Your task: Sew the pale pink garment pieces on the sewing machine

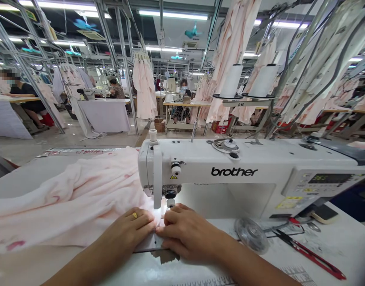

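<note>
A white sewing machine (197, 159) marked "brother" stands before me, its lamp lighting the needle area. Pale pink fabric (90, 194) with darker pink spots spreads in folds over the table to the left and reaches the needle. My left hand (135, 228), a gold ring on one finger, is closed on the fabric's edge just left of the needle. Opposite it, my right hand (188, 234) has its fingers curled and pinched at the fabric, close by the presser foot. The fingers hide the stitching spot and most of the cloth there.
A clear plastic disc-shaped item (251, 234) and red-handled thread snips (312, 254) lie right of my right forearm. A ruler strip (206, 283) runs along the table's front. Two white thread cones (232, 81) stand behind the machine. Hanging garments and people at other machines fill the background.
</note>
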Motion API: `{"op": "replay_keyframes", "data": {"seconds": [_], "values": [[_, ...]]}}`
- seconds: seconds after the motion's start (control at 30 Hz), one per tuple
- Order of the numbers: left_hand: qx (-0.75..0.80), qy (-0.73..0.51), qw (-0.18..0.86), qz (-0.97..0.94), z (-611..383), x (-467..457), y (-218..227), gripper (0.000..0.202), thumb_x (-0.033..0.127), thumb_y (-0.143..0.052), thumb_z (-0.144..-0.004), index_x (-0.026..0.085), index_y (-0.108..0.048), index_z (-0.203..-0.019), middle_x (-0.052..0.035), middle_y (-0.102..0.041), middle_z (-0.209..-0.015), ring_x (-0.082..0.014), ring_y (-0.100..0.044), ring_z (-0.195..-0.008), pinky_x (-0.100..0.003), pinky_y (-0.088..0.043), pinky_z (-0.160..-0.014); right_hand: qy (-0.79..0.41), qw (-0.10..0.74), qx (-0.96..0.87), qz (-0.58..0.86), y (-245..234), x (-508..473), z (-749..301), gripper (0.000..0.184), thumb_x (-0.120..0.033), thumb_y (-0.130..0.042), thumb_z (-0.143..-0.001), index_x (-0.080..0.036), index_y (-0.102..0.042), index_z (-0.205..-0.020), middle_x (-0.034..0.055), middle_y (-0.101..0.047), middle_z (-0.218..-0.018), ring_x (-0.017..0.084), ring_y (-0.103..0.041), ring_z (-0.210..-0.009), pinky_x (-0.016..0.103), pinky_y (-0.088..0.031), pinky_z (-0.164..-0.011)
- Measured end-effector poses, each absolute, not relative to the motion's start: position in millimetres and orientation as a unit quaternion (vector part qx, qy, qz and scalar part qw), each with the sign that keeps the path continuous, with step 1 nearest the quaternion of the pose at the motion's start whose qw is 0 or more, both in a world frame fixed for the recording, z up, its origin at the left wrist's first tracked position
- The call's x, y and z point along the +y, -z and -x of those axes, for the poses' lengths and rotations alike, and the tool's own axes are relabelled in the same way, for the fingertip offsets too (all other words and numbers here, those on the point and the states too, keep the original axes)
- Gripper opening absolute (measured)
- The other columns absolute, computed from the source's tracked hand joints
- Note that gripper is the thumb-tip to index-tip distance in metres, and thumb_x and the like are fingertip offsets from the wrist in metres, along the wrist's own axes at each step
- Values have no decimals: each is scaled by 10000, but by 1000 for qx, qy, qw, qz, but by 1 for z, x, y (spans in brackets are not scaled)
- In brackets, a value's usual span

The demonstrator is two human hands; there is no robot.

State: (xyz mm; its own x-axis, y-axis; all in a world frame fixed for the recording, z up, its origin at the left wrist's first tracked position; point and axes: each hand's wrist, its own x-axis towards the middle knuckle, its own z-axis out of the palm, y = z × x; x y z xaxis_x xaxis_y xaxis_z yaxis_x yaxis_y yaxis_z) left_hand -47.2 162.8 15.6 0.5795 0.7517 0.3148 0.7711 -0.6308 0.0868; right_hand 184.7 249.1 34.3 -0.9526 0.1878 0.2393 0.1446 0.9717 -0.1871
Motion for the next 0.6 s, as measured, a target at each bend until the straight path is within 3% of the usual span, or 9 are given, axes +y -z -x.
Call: {"op": "replay_keyframes", "data": {"seconds": [0.13,0.3,0.43,0.6], "values": [[-428,183,13,885,46,163,-17,300,70,-447,-963,201,-590,-1192,-58,-682,-1118,-206,-619,-1011,-365,-493,-915,-98,163,-976,102,-29,252,-184,178,-324,-507,-987,-216,-648,-1000,4,-629,-881,152,-519,-808,307,-334,-956],[-430,201,-12,880,45,163,-20,315,47,-448,-946,219,-609,-1153,-48,-694,-1075,-184,-636,-973,-328,-513,-861,-134,156,-969,136,-30,252,-185,202,-287,-544,-970,-217,-606,-1149,13,-650,-993,158,-533,-904,311,-311,-1014],[-442,202,-18,874,47,162,-18,360,20,-420,-923,234,-617,-1135,-35,-706,-1040,-190,-650,-988,-339,-520,-882,-132,138,-972,134,-32,250,-184,161,-305,-515,-998,-235,-637,-1076,13,-628,-1015,156,-522,-932,320,-305,-1020],[-438,192,27,878,51,165,-12,454,-19,-392,-885,226,-593,-1211,-45,-702,-1181,-202,-652,-1085,-375,-518,-955,-133,139,-966,174,-34,248,-182,196,-322,-516,-992,-260,-618,-1148,17,-616,-1006,185,-493,-998,353,-292,-1042]]}}
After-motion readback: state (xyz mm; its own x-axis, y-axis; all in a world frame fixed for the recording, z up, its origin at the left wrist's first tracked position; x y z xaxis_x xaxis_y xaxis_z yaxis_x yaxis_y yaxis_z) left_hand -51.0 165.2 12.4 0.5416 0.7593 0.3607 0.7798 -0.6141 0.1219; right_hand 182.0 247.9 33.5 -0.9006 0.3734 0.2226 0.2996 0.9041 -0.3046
